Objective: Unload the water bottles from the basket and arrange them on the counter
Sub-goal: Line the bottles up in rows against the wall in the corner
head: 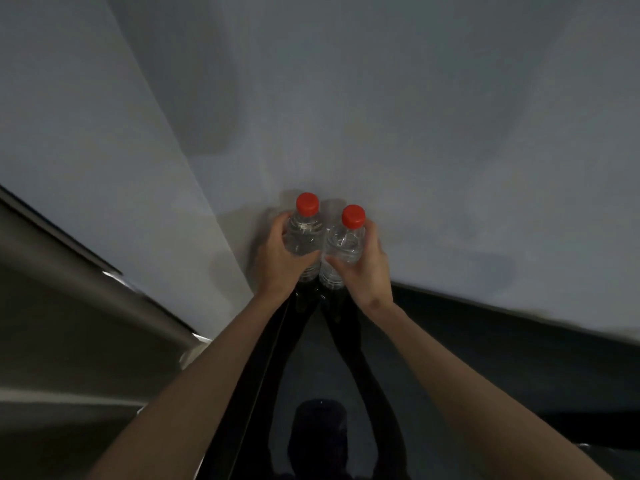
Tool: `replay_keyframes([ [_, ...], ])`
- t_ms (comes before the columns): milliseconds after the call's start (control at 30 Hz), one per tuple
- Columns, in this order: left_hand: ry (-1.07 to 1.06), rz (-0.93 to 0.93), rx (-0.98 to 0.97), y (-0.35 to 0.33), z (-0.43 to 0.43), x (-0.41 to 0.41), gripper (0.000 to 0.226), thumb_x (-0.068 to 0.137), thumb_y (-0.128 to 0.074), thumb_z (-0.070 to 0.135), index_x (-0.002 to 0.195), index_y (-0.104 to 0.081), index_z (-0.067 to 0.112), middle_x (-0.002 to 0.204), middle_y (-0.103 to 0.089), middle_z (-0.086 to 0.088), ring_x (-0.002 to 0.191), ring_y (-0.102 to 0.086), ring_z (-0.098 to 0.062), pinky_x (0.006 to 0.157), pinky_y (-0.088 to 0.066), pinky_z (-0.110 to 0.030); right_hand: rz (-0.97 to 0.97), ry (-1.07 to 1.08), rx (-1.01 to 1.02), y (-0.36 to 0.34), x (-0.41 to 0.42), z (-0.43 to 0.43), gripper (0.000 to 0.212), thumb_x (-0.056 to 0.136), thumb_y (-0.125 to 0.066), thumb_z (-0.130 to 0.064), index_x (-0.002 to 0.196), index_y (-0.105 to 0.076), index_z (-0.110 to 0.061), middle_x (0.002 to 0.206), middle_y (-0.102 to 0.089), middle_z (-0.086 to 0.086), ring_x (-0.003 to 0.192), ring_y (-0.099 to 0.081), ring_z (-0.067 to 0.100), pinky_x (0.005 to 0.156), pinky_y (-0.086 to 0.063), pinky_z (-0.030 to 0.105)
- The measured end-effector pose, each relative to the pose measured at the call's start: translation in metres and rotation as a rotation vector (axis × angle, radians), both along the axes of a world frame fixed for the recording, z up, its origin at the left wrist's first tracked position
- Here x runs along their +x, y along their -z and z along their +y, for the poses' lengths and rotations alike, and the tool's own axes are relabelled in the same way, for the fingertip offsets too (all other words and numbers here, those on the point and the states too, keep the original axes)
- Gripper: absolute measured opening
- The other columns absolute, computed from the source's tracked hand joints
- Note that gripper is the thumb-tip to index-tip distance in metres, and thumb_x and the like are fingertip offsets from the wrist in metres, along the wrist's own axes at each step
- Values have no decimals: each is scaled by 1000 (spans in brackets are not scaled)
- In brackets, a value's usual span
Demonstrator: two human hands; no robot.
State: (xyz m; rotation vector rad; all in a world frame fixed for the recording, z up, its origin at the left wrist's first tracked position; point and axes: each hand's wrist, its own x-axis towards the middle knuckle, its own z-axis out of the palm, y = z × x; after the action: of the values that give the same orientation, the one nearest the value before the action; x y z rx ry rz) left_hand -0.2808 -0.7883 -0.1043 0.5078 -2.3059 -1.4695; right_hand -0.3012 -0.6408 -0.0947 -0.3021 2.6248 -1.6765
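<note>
Two clear water bottles with red caps stand upright side by side on the dark glossy counter (pixel 485 358), close to the pale wall. My left hand (pixel 280 261) is wrapped around the left bottle (pixel 304 233). My right hand (pixel 363 268) grips the right bottle (pixel 346 244). The two bottles touch or nearly touch each other. Their bases sit at the counter's back edge, and the surface below reflects them. The basket is out of view.
A grey-white wall (pixel 381 116) rises right behind the bottles. A metallic surface or appliance side (pixel 69 306) borders the counter on the left. The dark counter runs on to the right along the wall.
</note>
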Motion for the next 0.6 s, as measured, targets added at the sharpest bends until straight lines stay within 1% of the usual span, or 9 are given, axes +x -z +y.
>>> replay_keyframes([
  [67,20,-1,2,5,-4,-2,78,57,-89,33,125,-51,34,107,-68,14,100,-64,-7,84,-54,-28,43,9,19,3,0,-4,79,77,-79,-21,138,-31,-31,135,-46,3,118,-51,14,96,-49,32],
  [133,50,0,11,8,-8,-3,81,59,-89,30,129,-49,31,114,-67,11,104,-62,-8,87,-53,-29,77,44,34,5,1,-8,81,74,-82,-20,138,-31,-29,133,-41,2,114,-48,9,94,-46,22],
  [200,90,1,28,6,-9,-1,81,62,-88,24,132,-47,28,116,-64,12,106,-60,-4,88,-50,-22,127,92,42,8,1,-10,83,71,-84,-20,136,-33,-22,128,-40,4,108,-46,4,88,-42,9],
  [267,123,10,67,4,-9,1,78,66,-85,13,133,-47,26,113,-62,16,100,-58,9,85,-47,-11,171,118,74,11,2,-10,79,69,-86,-19,130,-36,-14,125,-43,7,101,-42,-2,85,-40,2],
  [333,156,26,96,4,-7,2,72,69,-80,2,126,-45,30,108,-59,21,94,-56,20,78,-43,-3,155,122,96,10,3,-10,73,70,-85,-18,125,-38,-12,124,-44,7,101,-43,0,88,-43,7],
  [367,170,33,95,5,-6,3,71,71,-78,0,123,-44,33,110,-58,22,96,-56,19,80,-43,-4,133,124,102,9,4,-11,71,70,-85,-18,123,-38,-13,125,-44,7,102,-46,3,91,-46,14],
  [467,205,22,95,8,-5,8,65,77,-72,14,124,-40,46,119,-59,14,112,-57,2,94,-47,-24,78,114,124,3,6,-10,65,73,-82,-14,122,-39,-12,126,-43,7,105,-48,9,95,-49,27],
  [533,233,-2,87,9,-4,13,59,82,-67,20,130,-39,42,126,-57,7,118,-55,-5,101,-45,-33,42,83,128,-1,8,-8,65,77,-79,-14,126,-37,-12,129,-43,9,106,-45,8,95,-47,27],
  [600,253,-25,93,7,-4,18,58,87,-64,20,138,-37,29,131,-55,5,120,-53,-6,104,-43,-33,-19,42,130,-7,10,-5,66,82,-74,-16,133,-34,-13,133,-41,10,106,-42,7,91,-42,24],
])
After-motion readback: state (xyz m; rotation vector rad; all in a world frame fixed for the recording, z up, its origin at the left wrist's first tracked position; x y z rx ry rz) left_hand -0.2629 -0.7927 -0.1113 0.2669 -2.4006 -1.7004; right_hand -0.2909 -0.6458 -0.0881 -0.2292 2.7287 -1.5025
